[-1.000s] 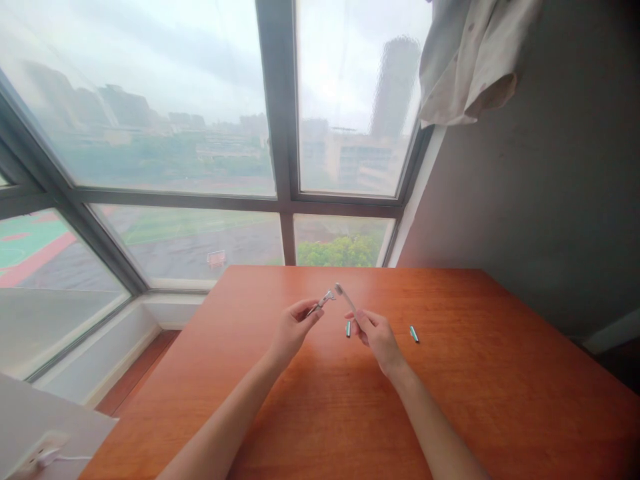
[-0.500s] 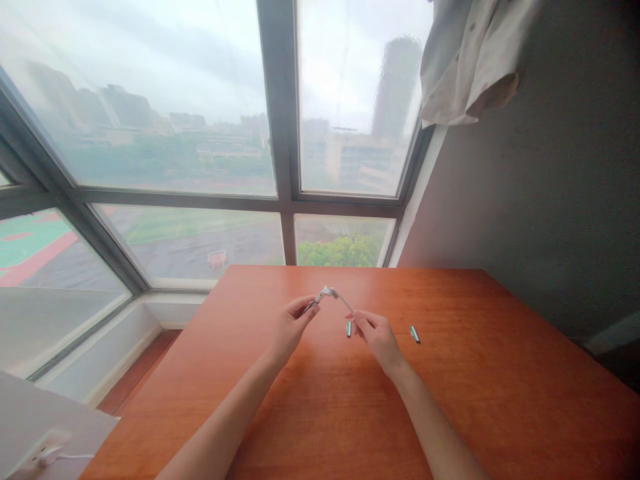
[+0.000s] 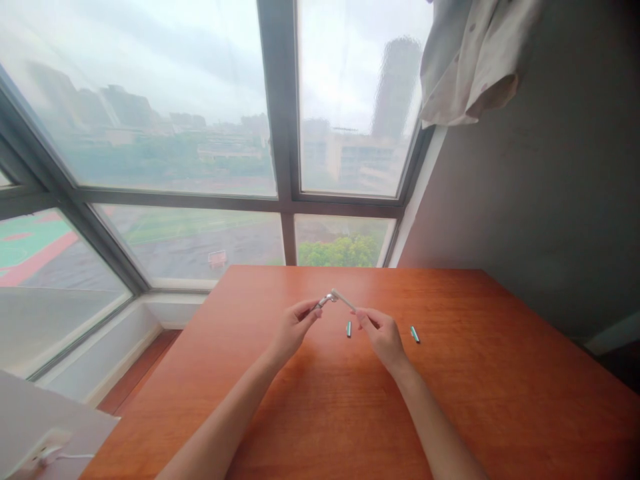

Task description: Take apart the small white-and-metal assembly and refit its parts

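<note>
Head view: small metal piece (image 3: pixel 326 300) and thin grey rod (image 3: pixel 345 303) meet tip to tip above the desk (image 3: pixel 450 400), the piece slanting down-left into the left hand's (image 3: pixel 291 331) pinching fingers, the rod down-right into the right hand's (image 3: pixel 384 337) pinch.

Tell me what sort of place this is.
Probably a room high up in a dormitory or flat: a large grey-framed window looks down on sports courts and buildings, a pale cloth garment hangs by the grey wall, and an orange-brown wooden table stands beneath.
</note>
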Tool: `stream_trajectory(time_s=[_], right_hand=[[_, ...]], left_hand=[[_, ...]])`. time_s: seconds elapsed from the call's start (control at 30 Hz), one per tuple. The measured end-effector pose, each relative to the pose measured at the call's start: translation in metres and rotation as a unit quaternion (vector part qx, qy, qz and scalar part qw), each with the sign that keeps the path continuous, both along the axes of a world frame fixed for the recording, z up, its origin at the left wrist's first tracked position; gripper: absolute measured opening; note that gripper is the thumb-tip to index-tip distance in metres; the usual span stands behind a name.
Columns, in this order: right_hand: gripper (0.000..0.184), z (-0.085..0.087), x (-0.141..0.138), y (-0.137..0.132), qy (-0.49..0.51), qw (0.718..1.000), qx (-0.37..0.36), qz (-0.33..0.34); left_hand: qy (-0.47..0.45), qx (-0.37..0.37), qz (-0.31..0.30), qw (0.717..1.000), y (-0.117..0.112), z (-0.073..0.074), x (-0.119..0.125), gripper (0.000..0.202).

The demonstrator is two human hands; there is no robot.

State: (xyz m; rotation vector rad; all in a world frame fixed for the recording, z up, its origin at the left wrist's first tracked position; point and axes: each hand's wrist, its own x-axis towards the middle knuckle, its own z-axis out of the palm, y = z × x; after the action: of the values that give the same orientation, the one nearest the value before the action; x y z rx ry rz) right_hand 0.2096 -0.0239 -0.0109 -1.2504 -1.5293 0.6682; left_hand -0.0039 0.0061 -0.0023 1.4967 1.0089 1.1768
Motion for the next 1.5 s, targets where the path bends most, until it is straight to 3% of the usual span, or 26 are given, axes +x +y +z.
stream_trajectory(time_s=[0.23, 0.6, 0.87, 1.13, 1.27, 1.5], right_hand=[[0.038, -0.001, 0.008, 0.003, -0.048, 0.997, 0.033, -0.042], [0.034, 0.003, 0.010, 0.000, -0.075, 0.996, 0.045, 0.010], [0.039, 0.004, 0.008, -0.001, -0.073, 0.997, 0.036, 0.021], [0.040, 0.003, 0.009, 0.001, -0.058, 0.997, 0.034, -0.025], [0.038, 0.004, 0.005, 0.000, -0.022, 0.999, 0.033, -0.009], [0.034, 0.000, 0.001, 0.001, -0.044, 0.998, 0.051, 0.010]], left_hand=[[0.037, 0.026, -0.011, 0.999, 0.001, -0.001, -0.003, 0.030], [0.101, 0.058, -0.010, 0.993, 0.003, 0.000, -0.008, 0.026], [0.071, 0.039, -0.010, 0.997, 0.005, -0.003, -0.009, 0.029], [0.036, -0.006, -0.017, 0.999, -0.002, 0.008, -0.004, 0.035], [0.014, -0.034, -0.014, 0.999, -0.005, 0.011, -0.002, 0.041], [-0.012, -0.065, -0.055, 0.996, -0.004, 0.007, 0.000, 0.043]])
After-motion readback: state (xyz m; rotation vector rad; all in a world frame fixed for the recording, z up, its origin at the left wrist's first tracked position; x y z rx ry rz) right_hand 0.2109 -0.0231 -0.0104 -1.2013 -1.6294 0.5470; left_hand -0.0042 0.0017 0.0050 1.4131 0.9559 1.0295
